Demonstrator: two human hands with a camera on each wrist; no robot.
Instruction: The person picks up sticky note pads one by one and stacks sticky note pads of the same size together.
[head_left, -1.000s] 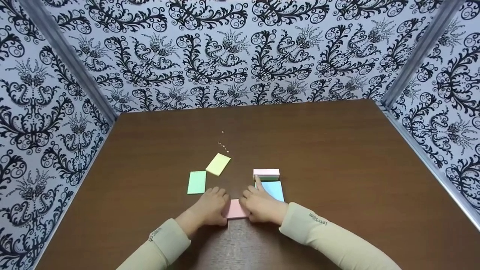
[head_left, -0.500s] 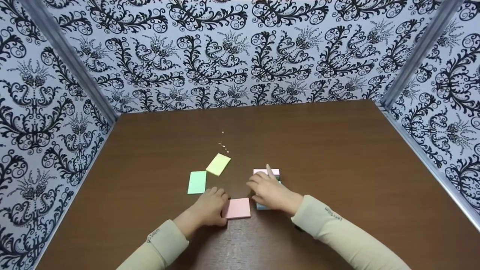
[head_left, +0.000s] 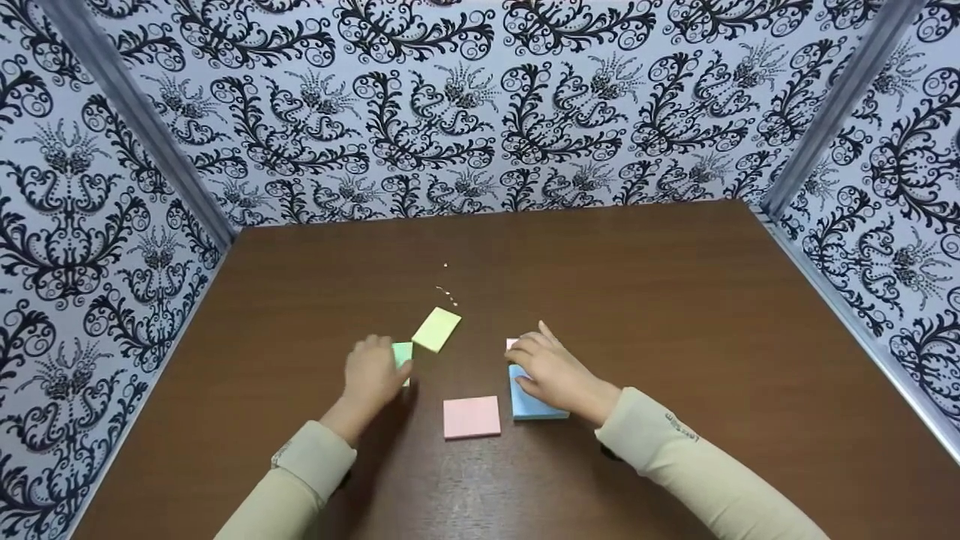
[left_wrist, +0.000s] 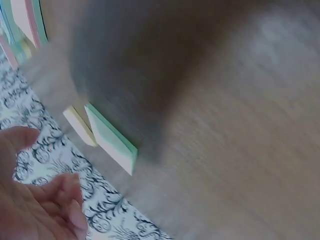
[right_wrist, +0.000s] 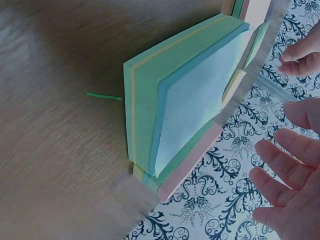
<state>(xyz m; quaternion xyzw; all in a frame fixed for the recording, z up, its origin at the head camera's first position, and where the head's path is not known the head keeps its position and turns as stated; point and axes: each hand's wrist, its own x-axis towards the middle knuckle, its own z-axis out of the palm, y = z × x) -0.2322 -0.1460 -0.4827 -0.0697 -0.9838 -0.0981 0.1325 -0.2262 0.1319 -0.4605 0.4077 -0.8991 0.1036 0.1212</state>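
Note:
My left hand (head_left: 373, 371) hovers over a green sticky-note pad (head_left: 403, 352), hiding part of it from the head camera. Its fingers are loosely bent and apart from the pad in the left wrist view. My right hand (head_left: 559, 371), fingers spread and holding nothing, is above a blue-topped stack of pads (head_left: 529, 405). The right wrist view shows green and yellow layers under the blue top (right_wrist: 200, 90). Behind that stack stands a pink-topped one (right_wrist: 192, 162), mostly covered in the head view. Between the hands lies a pink pad (head_left: 471, 418), with green beneath it.
A yellow pad (head_left: 436, 329) lies askew beside the green one. Small white scraps (head_left: 448, 293) are scattered farther back on the brown table (head_left: 637, 285). A thin green strip (right_wrist: 104, 95) lies by the blue-topped stack. Patterned walls (head_left: 480, 112) enclose the table's back and sides.
Both hands have left the pink pad. First the right moved right, over the blue-topped stack; then the left moved left and away to the green pad. The pads have stayed put.

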